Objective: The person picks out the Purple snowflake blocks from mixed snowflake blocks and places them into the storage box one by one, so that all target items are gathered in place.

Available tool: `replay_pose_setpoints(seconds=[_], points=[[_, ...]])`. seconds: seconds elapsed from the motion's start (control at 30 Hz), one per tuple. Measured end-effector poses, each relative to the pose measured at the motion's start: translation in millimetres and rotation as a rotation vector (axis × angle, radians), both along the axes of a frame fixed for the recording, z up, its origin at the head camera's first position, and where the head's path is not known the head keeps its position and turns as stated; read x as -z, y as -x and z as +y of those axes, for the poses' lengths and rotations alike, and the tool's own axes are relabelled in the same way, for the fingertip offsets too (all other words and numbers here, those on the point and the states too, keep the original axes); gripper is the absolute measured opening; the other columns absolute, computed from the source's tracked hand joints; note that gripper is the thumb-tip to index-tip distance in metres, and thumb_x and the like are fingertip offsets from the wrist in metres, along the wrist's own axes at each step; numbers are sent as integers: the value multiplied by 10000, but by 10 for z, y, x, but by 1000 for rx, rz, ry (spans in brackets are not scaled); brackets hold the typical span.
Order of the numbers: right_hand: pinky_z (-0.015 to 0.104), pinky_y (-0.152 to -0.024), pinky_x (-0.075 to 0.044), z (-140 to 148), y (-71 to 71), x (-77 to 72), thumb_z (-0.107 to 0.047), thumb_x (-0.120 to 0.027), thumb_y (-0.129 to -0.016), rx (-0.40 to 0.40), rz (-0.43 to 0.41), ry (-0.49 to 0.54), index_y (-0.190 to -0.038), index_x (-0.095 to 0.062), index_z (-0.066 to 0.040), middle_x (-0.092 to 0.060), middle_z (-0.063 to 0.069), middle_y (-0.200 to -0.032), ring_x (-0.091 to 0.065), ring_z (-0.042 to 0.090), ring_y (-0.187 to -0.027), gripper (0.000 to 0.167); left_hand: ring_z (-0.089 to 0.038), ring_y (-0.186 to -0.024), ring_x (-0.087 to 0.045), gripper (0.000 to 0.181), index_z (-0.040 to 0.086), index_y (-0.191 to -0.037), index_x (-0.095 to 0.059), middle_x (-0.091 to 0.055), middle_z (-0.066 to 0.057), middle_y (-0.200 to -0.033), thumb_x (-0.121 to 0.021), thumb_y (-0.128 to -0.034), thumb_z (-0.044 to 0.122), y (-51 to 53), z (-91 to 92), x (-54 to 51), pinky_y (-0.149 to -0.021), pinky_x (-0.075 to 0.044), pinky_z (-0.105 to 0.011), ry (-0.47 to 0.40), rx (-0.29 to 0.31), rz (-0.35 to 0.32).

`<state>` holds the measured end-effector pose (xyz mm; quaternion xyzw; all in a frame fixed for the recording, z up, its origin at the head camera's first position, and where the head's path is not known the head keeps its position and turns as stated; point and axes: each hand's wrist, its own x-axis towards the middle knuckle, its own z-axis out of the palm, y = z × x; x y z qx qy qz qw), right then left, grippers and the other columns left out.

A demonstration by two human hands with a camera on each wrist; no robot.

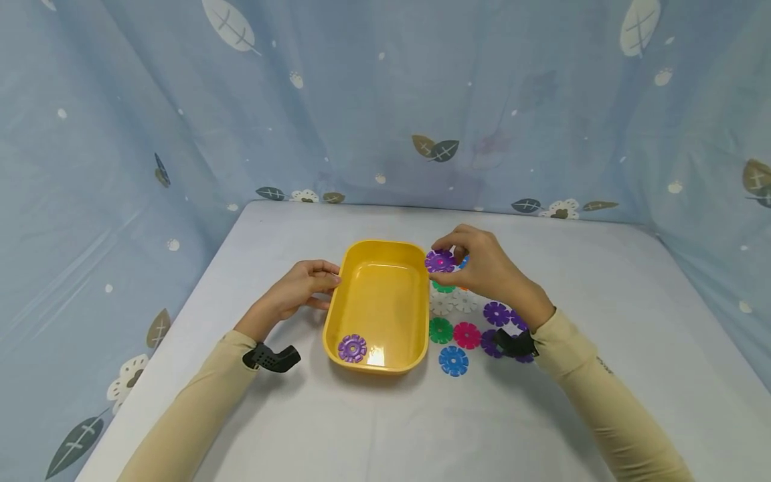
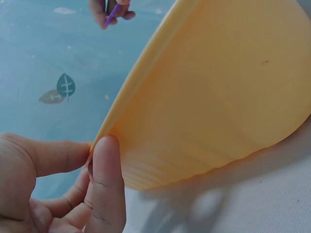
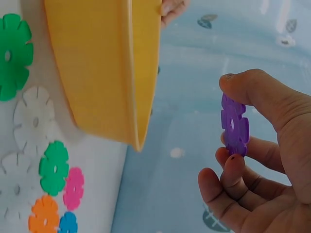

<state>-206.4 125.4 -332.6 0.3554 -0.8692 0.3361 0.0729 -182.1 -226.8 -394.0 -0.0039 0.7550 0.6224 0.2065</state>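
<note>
A yellow plastic tub (image 1: 385,301) stands on the white table, a single purple snowflake disc (image 1: 352,348) lying in its near left corner. My left hand (image 1: 306,286) pinches the tub's left rim between thumb and finger, plain in the left wrist view on the rim (image 2: 119,104). Just past the tub's right rim, my right hand (image 1: 484,264) holds another purple snowflake disc (image 3: 235,125) by its edges, between thumb and fingers. That held disc is up off the table, above the loose discs.
Right of the tub lie several flat discs: a blue one (image 1: 454,361), a pink one (image 1: 466,335), a green one (image 1: 441,330), white ones (image 1: 442,304) and purple ones (image 1: 496,313). My right hand and wrist strap cover some. A blue patterned curtain (image 1: 385,100) hangs behind the table.
</note>
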Motion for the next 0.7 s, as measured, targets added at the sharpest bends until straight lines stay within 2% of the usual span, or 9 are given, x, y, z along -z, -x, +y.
replay_pose_setpoints(seconds=[0.17,0.37,0.7], points=[[321,-658,-547,-95,-36,14,-205,-911,-743,-13,-20,3,-1102,-745,-55,-623,19,-959,-532,183,-775,424,-265,-942,-638,375,-42,-1301,-504,-599,-193,-1130,-613,-1004,158,1,6,-6,-716,-608,-354,-3,6,2],[370,-718,-581,-220,-81,73,-271,-902,-757,-8,-88,-12,-1115,-744,-67,-625,13,-985,-558,187,-837,442,-267,-944,-632,397,-45,-1306,-502,-597,-194,-1131,-625,-998,173,8,7,-5,-722,-606,-351,-9,10,3],[256,-647,-537,-428,-119,151,-288,-895,-762,-68,-103,-34,-1081,-750,-90,-586,-7,-906,-527,160,-781,402,-260,-937,-638,379,-50,-1298,-505,-604,-186,-1114,-618,-997,151,-3,2,-10,-718,-607,-356,-32,7,-2]])
